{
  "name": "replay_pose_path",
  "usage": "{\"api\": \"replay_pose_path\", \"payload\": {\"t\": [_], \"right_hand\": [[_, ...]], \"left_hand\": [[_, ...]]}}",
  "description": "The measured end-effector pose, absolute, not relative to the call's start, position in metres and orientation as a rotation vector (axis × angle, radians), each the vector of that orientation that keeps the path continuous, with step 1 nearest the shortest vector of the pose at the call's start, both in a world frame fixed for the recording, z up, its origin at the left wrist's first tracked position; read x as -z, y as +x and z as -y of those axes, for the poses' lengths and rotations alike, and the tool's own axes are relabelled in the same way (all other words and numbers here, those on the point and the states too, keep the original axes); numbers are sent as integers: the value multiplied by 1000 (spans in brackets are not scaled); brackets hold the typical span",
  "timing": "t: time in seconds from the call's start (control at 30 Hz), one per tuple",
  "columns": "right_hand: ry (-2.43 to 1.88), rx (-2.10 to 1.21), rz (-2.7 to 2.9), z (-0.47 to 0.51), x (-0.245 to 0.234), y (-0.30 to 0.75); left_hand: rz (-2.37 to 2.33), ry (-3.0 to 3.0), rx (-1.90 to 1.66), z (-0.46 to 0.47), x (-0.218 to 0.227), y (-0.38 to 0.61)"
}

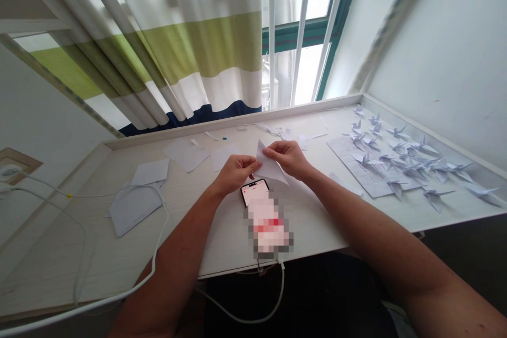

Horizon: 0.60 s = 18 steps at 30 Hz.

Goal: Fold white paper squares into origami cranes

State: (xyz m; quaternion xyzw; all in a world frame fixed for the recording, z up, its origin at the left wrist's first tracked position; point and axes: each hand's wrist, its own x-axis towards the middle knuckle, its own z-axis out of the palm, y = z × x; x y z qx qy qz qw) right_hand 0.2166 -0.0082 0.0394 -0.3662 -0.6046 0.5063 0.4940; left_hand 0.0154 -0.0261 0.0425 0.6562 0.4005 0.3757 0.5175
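From my remote feed, head view: the small paper sheet [273, 172] is up between the two hands, just beyond the top end of the phone [259, 206], in front of the person at the middle of the table [225, 237].

Risks, my judgement. (1) Skewed crease: likely if one pinch slips while the other holds, since only fingertips secure the thin paper. (2) Tear or crumple: would come from the hands pulling against each other. (3) Phone nudged: it lies between the forearms, so a dropped left wrist could knock it. (4) Snag: a white cable [165, 222] runs across the view by the left forearm; I cannot tell whether it touches the skin.

Pose. Left hand [237, 171]: thumb and forefinger meet on the sheet's near-left edge, other fingers curled. Right hand [288, 158]: thumb laid on the paper's upper right side, fingers bent behind; their exact contact is hidden. The hands are near each other, both clamped on the same sheet. Forearms converge from the lower corners, well clear of the paper cranes [441, 170] at right. I cannot tell whether the sheet's lower corner touches the tabletop.
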Motion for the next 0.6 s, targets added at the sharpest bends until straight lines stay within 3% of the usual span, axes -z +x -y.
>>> {"api": "replay_pose_path", "payload": {"t": [0.6], "right_hand": [[-853, -1130, 1454, 3, -41, 218]], "left_hand": [[-997, 1580, -814, 33, -43, 19]]}}
